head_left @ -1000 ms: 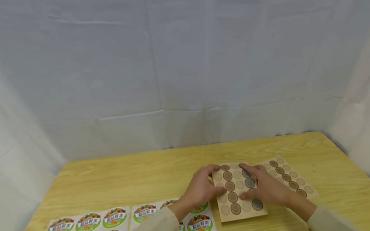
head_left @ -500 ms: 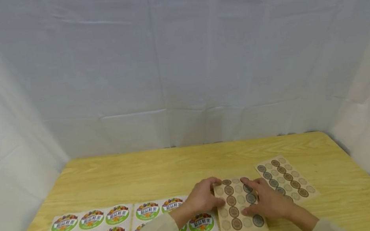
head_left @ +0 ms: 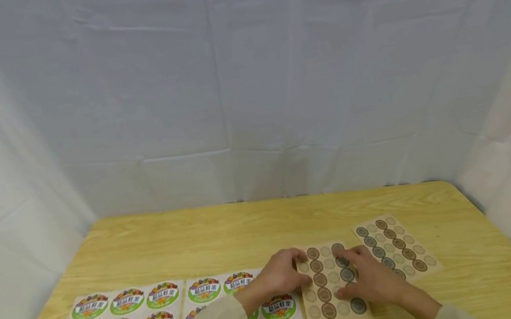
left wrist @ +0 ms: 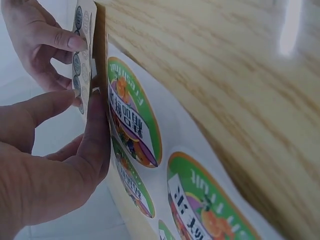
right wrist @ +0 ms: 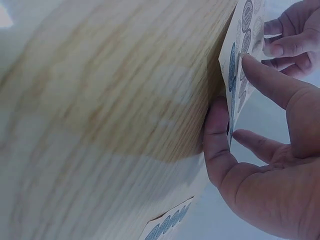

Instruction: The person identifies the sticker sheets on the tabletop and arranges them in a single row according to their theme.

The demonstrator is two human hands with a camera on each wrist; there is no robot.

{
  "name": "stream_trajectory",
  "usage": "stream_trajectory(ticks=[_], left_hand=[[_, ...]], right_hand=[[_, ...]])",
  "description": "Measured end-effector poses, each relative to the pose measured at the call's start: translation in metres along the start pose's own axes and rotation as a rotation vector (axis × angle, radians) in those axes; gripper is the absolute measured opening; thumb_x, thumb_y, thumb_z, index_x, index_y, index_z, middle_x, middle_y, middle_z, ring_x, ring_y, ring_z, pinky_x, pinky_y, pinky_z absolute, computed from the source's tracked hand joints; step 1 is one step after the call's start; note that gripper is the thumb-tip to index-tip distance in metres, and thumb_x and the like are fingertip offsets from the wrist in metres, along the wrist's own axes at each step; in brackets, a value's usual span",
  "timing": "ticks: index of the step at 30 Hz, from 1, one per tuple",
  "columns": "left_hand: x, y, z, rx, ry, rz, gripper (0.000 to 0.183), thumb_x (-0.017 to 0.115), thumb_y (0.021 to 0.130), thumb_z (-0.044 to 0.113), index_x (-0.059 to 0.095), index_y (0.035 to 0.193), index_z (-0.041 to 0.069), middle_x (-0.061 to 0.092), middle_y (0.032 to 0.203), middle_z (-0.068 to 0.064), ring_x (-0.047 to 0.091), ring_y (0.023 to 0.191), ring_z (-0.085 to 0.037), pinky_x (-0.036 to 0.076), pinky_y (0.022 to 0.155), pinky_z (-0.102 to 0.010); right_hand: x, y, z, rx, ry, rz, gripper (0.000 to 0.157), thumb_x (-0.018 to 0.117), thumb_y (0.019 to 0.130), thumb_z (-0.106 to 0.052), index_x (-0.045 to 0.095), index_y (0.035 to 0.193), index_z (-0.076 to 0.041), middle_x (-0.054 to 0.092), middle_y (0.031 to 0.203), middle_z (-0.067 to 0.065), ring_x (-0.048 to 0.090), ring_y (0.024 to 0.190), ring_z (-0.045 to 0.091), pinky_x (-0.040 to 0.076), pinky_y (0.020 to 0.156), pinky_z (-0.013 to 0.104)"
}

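A tan sheet of round stickers [head_left: 322, 282], with dark brown, grey-blue and pale circles in rows, lies between the two hands near the table's front. My left hand [head_left: 279, 273] pinches its left edge, the thumb on top and a finger beneath, as the left wrist view shows. At the right edge my right hand [head_left: 375, 280] grips the same sheet [right wrist: 232, 70]; in the right wrist view one finger curls under it while the thumb lies over the printed face. That view also shows the sheet's edge raised off the tabletop.
A second tan sticker sheet [head_left: 397, 246] lies askew to the right. Two white sheets of fruit stickers, a left one [head_left: 124, 311] and a right one [head_left: 205, 290], lie side by side at the left, the latter partly under my left arm. White cloth [head_left: 244, 84] surrounds the wooden table [head_left: 226, 230].
Both hands have brought the tan sheet toward the table's front edge, uncovering more of the second tan sheet. In the last half second they have barely moved.
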State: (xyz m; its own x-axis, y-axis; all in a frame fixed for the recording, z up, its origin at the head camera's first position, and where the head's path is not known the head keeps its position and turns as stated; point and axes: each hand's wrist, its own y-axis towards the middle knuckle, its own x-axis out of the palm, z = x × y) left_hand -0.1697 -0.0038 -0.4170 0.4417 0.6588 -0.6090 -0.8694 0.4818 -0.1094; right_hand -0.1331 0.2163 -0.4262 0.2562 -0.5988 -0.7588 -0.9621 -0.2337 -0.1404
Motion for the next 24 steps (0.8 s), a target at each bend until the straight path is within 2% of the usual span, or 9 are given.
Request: stream_trajectory(ticks=[7, 14, 18, 21, 24], left_hand=[[-0.004, -0.0003, 0.0019, 0.029, 0.062, -0.026, 0.042, 0.076, 0.073, 0.006, 0.062, 0.111, -0.006, 0.062, 0.086, -0.007, 0.054, 0.071, -0.012, 0.048, 0.07, -0.026], [-0.0051, 0.0001, 0.0024, 0.044, 0.118, -0.02, 0.042, 0.078, 0.072, 0.009, 0.065, 0.109, -0.007, 0.06, 0.085, -0.008, 0.053, 0.07, -0.013, 0.048, 0.069, -0.025], [-0.0056, -0.0006, 0.0031, 0.041, 0.123, -0.031, 0.041, 0.077, 0.073, 0.011, 0.066, 0.108, -0.006, 0.06, 0.087, -0.007, 0.052, 0.071, -0.012, 0.047, 0.068, -0.025], [-0.0051, -0.0013, 0.0039, 0.036, 0.119, -0.043, 0.03, 0.076, 0.073, 0.011, 0.068, 0.098, -0.003, 0.058, 0.081, -0.005, 0.051, 0.065, -0.012, 0.046, 0.062, -0.025], [-0.0044, -0.0024, 0.0053, 0.018, 0.13, -0.045, 0.027, 0.076, 0.074, 0.014, 0.067, 0.094, -0.002, 0.051, 0.083, -0.006, 0.048, 0.066, -0.015, 0.043, 0.059, -0.026]], right_hand=[[0.0039, 0.0027, -0.0049, 0.022, -0.052, -0.001, 0.079, 0.085, 0.07, -0.031, 0.05, 0.136, -0.003, 0.041, 0.124, 0.022, 0.052, 0.105, 0.029, 0.045, 0.088, 0.05], [0.0039, 0.0014, -0.0078, 0.053, -0.079, -0.007, 0.078, 0.084, 0.071, -0.032, 0.051, 0.136, -0.005, 0.04, 0.126, 0.021, 0.053, 0.103, 0.028, 0.047, 0.084, 0.048], [0.0031, 0.0005, -0.0083, 0.037, -0.12, -0.005, 0.075, 0.083, 0.073, -0.036, 0.053, 0.134, -0.005, 0.042, 0.126, 0.019, 0.054, 0.102, 0.027, 0.048, 0.081, 0.046], [0.0031, 0.0006, -0.008, 0.016, -0.139, -0.008, 0.072, 0.082, 0.074, -0.037, 0.054, 0.132, -0.004, 0.044, 0.125, 0.018, 0.055, 0.102, 0.026, 0.048, 0.08, 0.045], [0.0034, 0.0012, -0.0075, -0.002, -0.142, -0.011, 0.071, 0.082, 0.074, -0.036, 0.055, 0.131, -0.003, 0.045, 0.125, 0.018, 0.055, 0.101, 0.026, 0.048, 0.08, 0.044]])
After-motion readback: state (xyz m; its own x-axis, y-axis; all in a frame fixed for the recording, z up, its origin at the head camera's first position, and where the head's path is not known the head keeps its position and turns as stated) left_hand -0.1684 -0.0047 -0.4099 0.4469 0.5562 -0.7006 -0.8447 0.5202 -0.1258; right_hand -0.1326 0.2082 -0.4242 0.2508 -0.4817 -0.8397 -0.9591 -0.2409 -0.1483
